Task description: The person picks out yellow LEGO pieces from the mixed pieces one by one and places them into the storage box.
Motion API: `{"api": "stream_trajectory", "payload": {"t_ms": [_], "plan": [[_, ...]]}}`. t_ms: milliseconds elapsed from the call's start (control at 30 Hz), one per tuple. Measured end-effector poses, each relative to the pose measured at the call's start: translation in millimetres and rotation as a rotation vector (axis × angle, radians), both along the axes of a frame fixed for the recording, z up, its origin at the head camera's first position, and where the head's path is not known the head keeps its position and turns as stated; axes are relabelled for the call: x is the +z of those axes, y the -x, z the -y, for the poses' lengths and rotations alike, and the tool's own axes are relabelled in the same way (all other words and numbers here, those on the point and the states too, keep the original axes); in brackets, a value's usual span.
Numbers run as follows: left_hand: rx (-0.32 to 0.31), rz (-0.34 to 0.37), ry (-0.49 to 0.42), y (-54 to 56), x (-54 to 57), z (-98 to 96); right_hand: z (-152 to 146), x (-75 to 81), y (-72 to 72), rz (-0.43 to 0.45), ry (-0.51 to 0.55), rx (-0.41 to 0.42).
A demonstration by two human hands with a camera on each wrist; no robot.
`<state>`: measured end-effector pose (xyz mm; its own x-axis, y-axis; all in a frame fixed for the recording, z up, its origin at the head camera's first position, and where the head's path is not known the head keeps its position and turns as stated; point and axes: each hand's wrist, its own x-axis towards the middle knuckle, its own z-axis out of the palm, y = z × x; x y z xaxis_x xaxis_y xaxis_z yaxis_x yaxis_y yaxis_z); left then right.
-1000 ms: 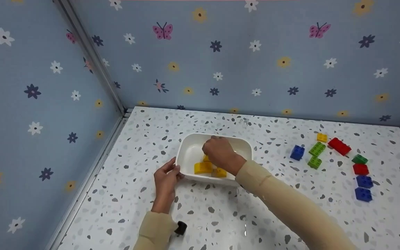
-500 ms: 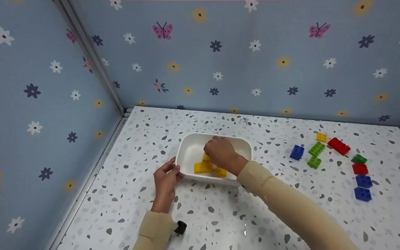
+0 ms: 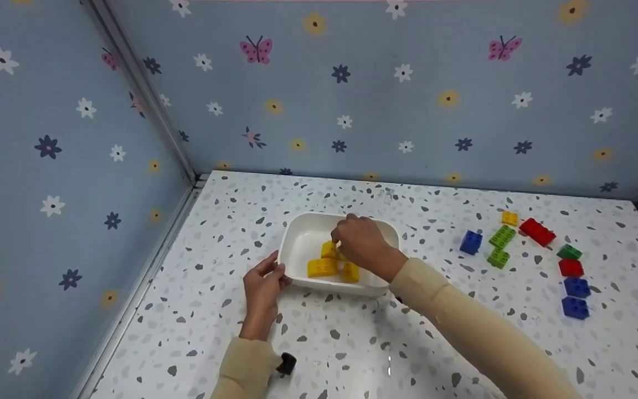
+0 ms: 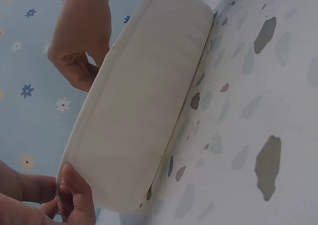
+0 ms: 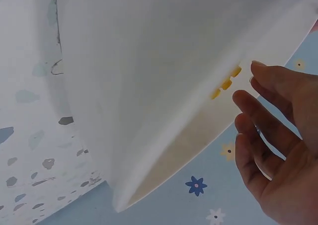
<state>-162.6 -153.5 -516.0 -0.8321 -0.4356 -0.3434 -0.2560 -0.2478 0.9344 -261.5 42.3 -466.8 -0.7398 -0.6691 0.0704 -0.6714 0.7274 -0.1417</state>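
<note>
A white plastic tub (image 3: pixel 299 244) stands on the speckled tabletop. My left hand (image 3: pixel 262 285) grips its near left corner; in the left wrist view, the thumb (image 4: pixel 77 180) lies against the outer wall near the rim. Inside the tub lie several yellow toy bricks (image 3: pixel 322 268), bunched toward the near side. My right hand (image 3: pixel 360 239) is over the tub, partly covering the bricks. In the right wrist view its thumb and fingers (image 5: pixel 263 115) stand apart with nothing between them, close to the yellow studs (image 5: pixel 227 84) showing past the tub's wall.
To the right lie loose bricks: a blue one (image 3: pixel 471 243), light green ones (image 3: pixel 502 236), a small yellow one (image 3: pixel 509 218) and a long red one (image 3: pixel 538 231). A column of green, red and blue bricks (image 3: pixel 576 287) lies further right. A flowered wall (image 3: pixel 407 127) closes the back.
My right hand has shifted slightly to the right and away from the yellow bricks, so more of them shows. The left hand stays on the tub's corner. The head view has shifted slightly.
</note>
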Motion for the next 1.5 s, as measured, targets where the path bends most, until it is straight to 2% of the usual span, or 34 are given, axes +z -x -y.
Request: {"api": "stream_trajectory", "payload": {"t_ms": [633,867,1167,1500], "plan": [[0.009,0.014,-0.012,-0.4,2.5,0.4,-35.4,13.6,-19.0,-0.116,0.123,0.001],[0.010,0.011,-0.005,-1.1,2.5,-0.1,-51.0,16.5,-24.2,-0.103,0.133,-0.028],[0.011,0.011,0.019,-0.6,1.6,-1.3,-68.9,18.6,-26.6,-0.114,0.153,-0.069],[0.015,0.016,0.000,1.1,2.1,-1.7,-90.4,20.9,-25.3,-0.148,0.180,-0.097]]}}
